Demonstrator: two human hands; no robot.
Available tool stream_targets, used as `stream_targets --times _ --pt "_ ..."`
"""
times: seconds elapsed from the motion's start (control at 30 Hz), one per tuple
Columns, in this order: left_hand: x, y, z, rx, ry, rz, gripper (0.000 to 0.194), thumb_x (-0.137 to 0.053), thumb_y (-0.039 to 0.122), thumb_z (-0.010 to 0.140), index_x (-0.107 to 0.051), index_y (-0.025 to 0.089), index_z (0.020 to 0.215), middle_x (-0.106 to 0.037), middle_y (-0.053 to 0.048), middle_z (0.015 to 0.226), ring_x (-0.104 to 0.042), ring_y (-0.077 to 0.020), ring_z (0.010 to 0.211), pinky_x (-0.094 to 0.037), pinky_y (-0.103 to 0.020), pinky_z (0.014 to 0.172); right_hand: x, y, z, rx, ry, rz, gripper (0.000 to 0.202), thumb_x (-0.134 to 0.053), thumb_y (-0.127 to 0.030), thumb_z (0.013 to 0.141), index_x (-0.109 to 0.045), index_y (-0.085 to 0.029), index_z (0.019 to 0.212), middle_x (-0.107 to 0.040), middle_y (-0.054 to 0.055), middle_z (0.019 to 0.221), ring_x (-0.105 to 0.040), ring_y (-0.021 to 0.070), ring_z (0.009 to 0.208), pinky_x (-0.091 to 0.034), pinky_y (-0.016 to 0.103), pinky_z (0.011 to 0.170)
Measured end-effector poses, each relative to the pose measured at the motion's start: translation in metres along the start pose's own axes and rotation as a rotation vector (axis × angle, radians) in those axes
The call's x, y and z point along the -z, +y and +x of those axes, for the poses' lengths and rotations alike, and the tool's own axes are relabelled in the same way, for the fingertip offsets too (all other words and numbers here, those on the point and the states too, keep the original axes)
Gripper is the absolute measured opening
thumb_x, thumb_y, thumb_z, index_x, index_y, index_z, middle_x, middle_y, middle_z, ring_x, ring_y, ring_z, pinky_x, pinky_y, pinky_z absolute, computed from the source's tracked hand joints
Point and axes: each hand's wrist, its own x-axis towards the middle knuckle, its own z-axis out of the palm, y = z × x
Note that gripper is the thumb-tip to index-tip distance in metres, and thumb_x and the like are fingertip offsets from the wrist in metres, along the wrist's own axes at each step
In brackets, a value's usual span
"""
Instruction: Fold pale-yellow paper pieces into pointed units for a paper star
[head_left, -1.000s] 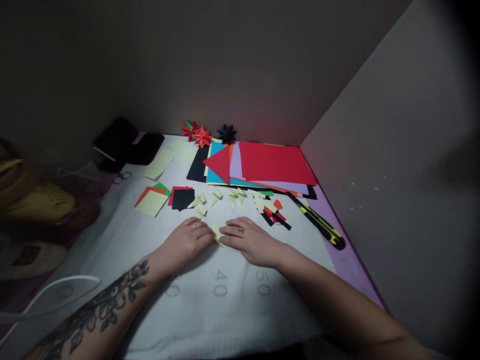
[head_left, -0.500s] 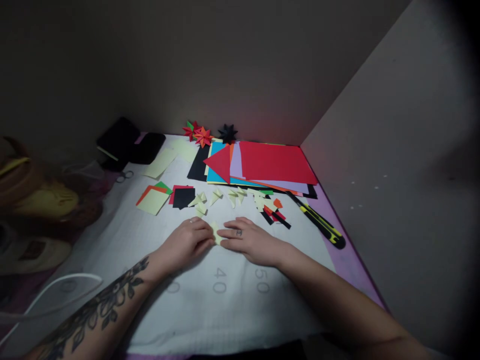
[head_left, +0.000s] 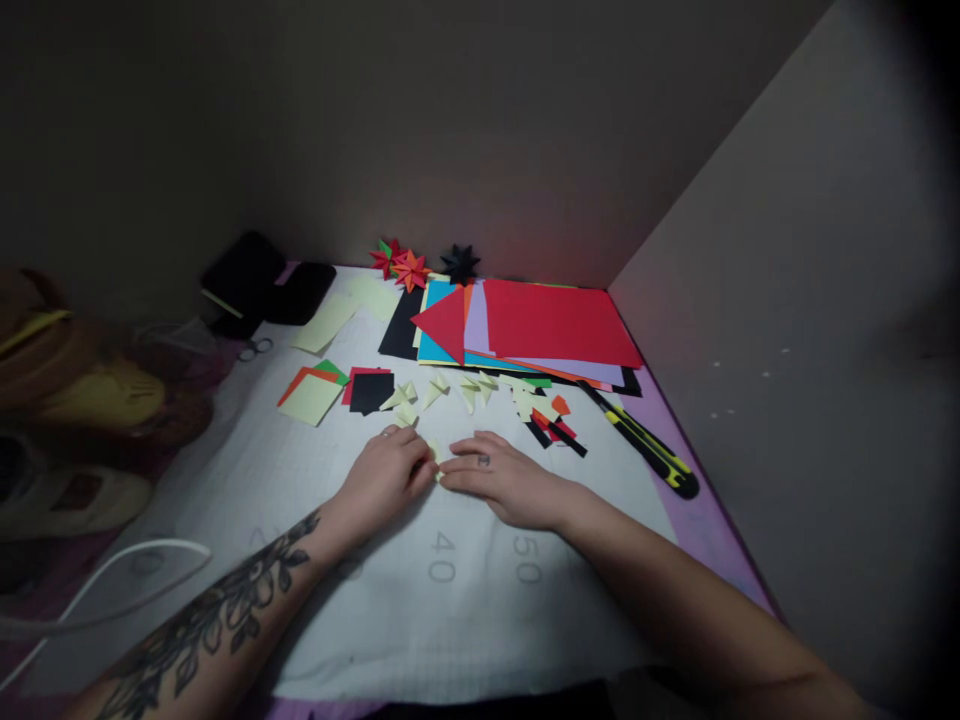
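Observation:
A small pale yellow piece of paper (head_left: 439,477) lies on the white cloth between my hands, mostly covered by fingers. My left hand (head_left: 388,468) is closed on its left side, fingers curled and thumb low. From the right, my right hand (head_left: 510,482) reaches in with fingers stretched out, the fingertips pressing on the paper's right edge. Just beyond my hands, folded pale yellow paper pieces (head_left: 436,390) sit in a loose row. To their left are black paper squares (head_left: 372,392) over red ones, and a pale yellow square (head_left: 310,400) over orange and green.
A box cutter (head_left: 646,445) lies at the right beside paper scraps (head_left: 551,415). Behind them is a stack of coloured sheets, red (head_left: 562,325) on top. Folded paper stars (head_left: 411,270) stand near the wall. Scissors (head_left: 255,349) and a black case (head_left: 304,295) are at the back left.
My left hand has shifted slightly right, closer to my right fingertips, and less of the small paper shows between them. The whole view has moved a little.

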Motion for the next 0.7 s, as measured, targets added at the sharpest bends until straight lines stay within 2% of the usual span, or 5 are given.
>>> stream_targets --times 0.27,0.7 --pt "0.0026 0.0055 0.0047 0.045 -0.024 0.024 0.019 -0.052 0.020 0.085 -0.066 0.016 0.074 -0.064 -0.007 0.075 -0.056 -0.0209 0.074 -0.043 -0.033 0.070 -0.0016 0.0021 -0.0006 0.031 0.009 0.007 0.037 -0.047 -0.008 0.089 -0.063 -0.027 0.117 -0.062 0.001 0.129 -0.043 0.0224 0.127 -0.027 0.046 0.108" --pt "0.0017 0.0063 0.0058 0.087 -0.047 0.031 0.017 -0.052 0.020 0.084 -0.066 0.016 0.075 -0.065 -0.007 0.077 -0.056 -0.0220 0.075 -0.041 -0.033 0.070 0.0001 0.0029 0.0000 0.073 0.014 -0.002 0.032 -0.047 -0.011 0.090 -0.065 -0.026 0.112 -0.062 0.001 0.128 -0.044 0.0224 0.124 -0.029 0.043 0.105"
